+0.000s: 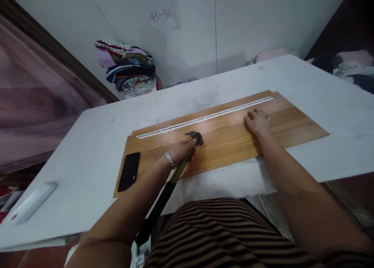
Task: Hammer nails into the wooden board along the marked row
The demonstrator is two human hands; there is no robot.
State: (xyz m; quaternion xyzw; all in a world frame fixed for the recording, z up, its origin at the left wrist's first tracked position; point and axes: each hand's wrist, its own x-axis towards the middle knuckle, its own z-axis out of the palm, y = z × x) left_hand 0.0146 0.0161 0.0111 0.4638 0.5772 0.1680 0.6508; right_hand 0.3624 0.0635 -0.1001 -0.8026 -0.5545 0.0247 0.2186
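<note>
A long wooden board (233, 139) lies on a white table (96, 143). My left hand (182, 150) is closed round the neck of a hammer (195, 137), just below its metal head, which rests on the board; the dark handle runs back toward my lap. My right hand (257, 121) lies palm down on the board further right, fingers together and slightly curled, holding nothing. A row of small nail heads (212, 143) dots the board between the hands. A few loose nails (158, 156) lie left of my left wrist. A white strip (204, 118) runs along the board's far edge.
A black phone (129, 171) lies on the board's left end. A white elongated object (30, 203) sits at the table's left front corner. Folded clothes (128, 69) are stacked against the back wall, and more fabric (350, 67) lies at the right.
</note>
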